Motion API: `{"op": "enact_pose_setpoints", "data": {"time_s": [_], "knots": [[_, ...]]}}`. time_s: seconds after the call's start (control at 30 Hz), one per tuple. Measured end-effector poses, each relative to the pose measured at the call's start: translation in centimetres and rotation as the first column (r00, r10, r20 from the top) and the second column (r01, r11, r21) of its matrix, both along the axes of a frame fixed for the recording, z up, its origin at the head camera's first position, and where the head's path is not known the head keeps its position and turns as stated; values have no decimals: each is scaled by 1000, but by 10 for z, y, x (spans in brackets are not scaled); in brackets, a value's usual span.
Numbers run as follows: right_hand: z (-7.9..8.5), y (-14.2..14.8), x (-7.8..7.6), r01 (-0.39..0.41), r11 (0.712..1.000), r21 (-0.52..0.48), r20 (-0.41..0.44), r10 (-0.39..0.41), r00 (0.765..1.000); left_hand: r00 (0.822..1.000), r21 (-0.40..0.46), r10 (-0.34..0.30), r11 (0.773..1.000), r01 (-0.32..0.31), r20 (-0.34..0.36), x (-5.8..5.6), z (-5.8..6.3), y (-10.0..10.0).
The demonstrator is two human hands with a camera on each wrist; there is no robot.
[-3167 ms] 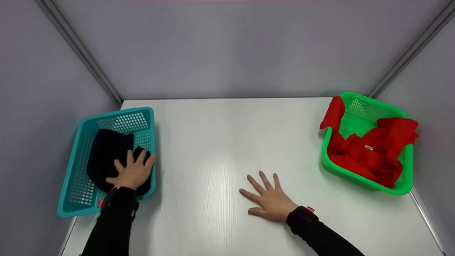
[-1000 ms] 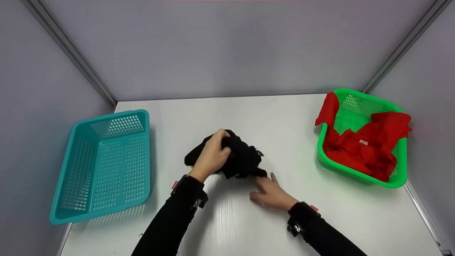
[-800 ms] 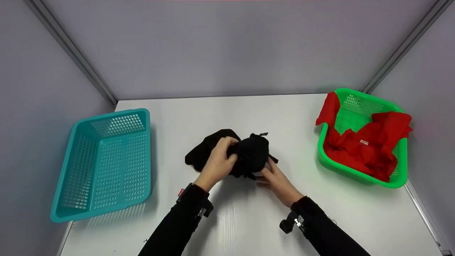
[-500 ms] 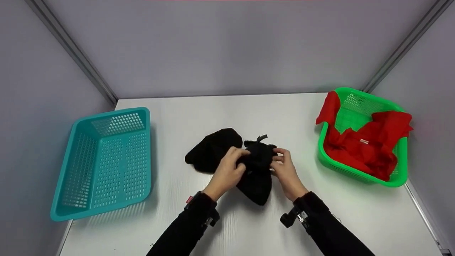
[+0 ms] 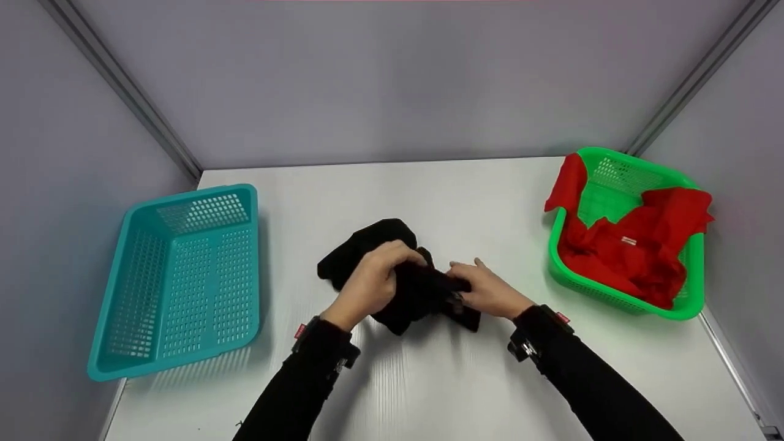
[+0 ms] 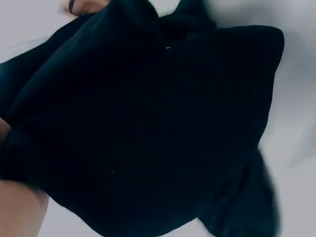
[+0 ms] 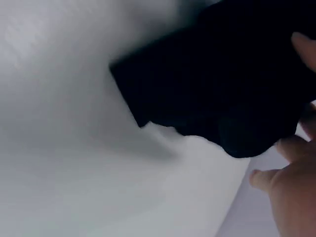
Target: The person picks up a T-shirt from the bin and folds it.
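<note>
A crumpled black garment (image 5: 416, 297) is bunched in the middle of the white table, its folds spreading left and toward me. My left hand (image 5: 370, 282) grips its upper middle from above, fingers curled into the cloth. At its right side my right hand (image 5: 493, 294) pinches a fold, with some fingers standing off it. In the left wrist view the dark cloth (image 6: 148, 123) fills most of the picture and hides most of the hand. A straight-edged flap of the garment (image 7: 163, 84) hangs near the table in the right wrist view, the thumb lying over the cloth.
A teal perforated basket (image 5: 251, 269) with nothing in it stands on the left of the table (image 5: 478, 380). On the right is a green basket (image 5: 695, 275) holding red cloth (image 5: 637, 251), part of which drapes over the rim. Grey panels (image 5: 392, 79) enclose the back and sides.
The black garment came out of the teal basket to mid-table with my left hand. Both hands have since shifted it about; my right hand, earlier flat on the table, now pinches it.
</note>
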State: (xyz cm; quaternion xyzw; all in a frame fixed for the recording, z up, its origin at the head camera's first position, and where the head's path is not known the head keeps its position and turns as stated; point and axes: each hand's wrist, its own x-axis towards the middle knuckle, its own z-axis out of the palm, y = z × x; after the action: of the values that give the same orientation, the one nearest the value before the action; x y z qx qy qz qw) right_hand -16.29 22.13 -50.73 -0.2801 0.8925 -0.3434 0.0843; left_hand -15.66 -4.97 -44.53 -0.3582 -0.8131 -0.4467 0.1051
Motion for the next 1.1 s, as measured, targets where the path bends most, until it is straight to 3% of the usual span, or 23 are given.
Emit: {"op": "enact_pose_setpoints", "data": {"time_s": [0.1, 0.17, 0.23, 0.33, 0.4, 0.43, 0.5, 0.6, 0.67, 0.73, 0.8, 0.9, 0.97, 1.1], "knots": [[1, 2, 2, 171, 982, -75, 86, -164, 983, 981, -82, 140, 985, -152, -137, -5, 6, -11], [5, 4, 3, 275, 954, -116, 115, -262, 958, 948, -146, 249, 949, -280, -199, -8, 8, -17], [11, 4, 4, 347, 925, -157, 141, -326, 935, 908, -204, 347, 896, -395, -235, -12, 10, -22], [20, 2, 3, 349, 915, -202, 55, -345, 937, 848, -252, 465, 814, -522, -256, -18, 12, -28], [25, -2, 4, 310, 921, -237, -62, -333, 941, 817, -220, 526, 790, -572, -236, -22, 15, -31], [27, -4, 4, 276, 927, -256, -129, -315, 940, 811, -183, 548, 792, -582, -205, -23, 17, -31], [30, -10, 7, 200, 936, -289, -236, -272, 933, 820, -91, 561, 816, -571, -117, -25, 21, -31], [38, -23, 11, 72, 931, -358, -247, -169, 954, 870, 52, 493, 868, -493, 9, -25, 28, -23], [45, -34, 14, -3, 911, -412, -161, -69, 984, 912, 94, 409, 907, -411, 40, -22, 33, -14], [53, -47, 18, -36, 888, -458, -41, 19, 999, 951, 114, 307, 945, -308, 26, -18, 37, -4], [62, -58, 21, -8, 874, -486, 101, 65, 993, 979, 123, 206, 971, -204, -3, -14, 41, 6], [73, -71, 24, 127, 847, -516, 276, 25, 961, 992, 142, 123, 983, -117, -38, -9, 45, 16], [79, -77, 24, 235, 793, -562, 367, -16, 930, 989, 179, 143, 975, -134, -35, -7, 46, 18], [85, -82, 23, 361, 629, -689, 488, 34, 872, 981, 252, 189, 949, -190, 29, -4, 44, 16]]}}
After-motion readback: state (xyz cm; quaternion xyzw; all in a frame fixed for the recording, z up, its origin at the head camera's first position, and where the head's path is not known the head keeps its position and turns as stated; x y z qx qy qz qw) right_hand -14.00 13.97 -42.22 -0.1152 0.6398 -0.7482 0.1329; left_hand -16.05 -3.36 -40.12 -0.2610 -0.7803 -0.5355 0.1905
